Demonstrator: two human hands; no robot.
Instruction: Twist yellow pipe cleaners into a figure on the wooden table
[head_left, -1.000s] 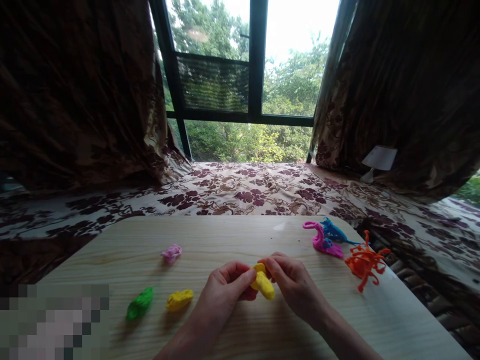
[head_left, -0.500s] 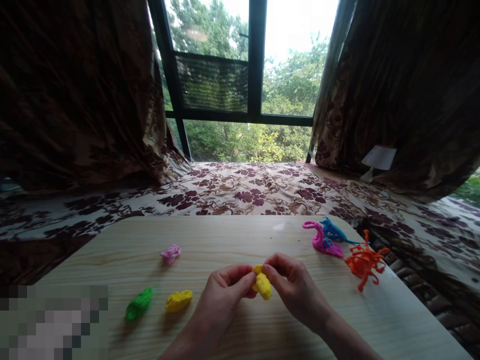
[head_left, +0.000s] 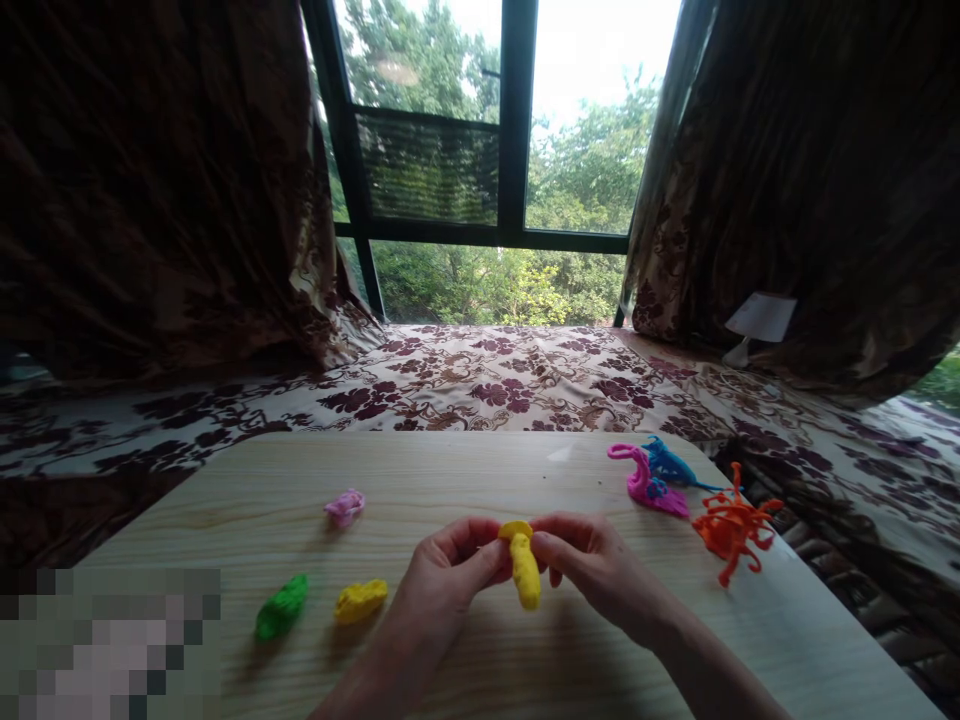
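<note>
Between both hands, above the table, is a piece of yellow modelling clay [head_left: 526, 575] with a flattened round top and a thick, lumpy body pointing down towards me. My left hand [head_left: 457, 570] pinches the flat top from the left, thumb and fingers closed on it. From the other side my right hand [head_left: 589, 560] grips the same piece near its top with thumb and fingertips. A second yellow clay lump [head_left: 361, 601] lies on the table left of my left hand, and beside it rests a green clay lump [head_left: 283, 607]. Farther back is a small pink clay lump [head_left: 345, 508].
On the pale wooden table [head_left: 465, 465], at the right, stand a magenta clay figure [head_left: 643, 485] with a curved neck, a blue clay figure [head_left: 670, 462] and an orange many-armed clay figure [head_left: 737, 530]. Behind are patterned cloth [head_left: 495, 375], a small lamp [head_left: 761, 318] and a window.
The yellow clay has turned between my fingers, so its flat top and longer body now show more fully. My right fingers have shifted slightly along its edge. The table pieces stay put.
</note>
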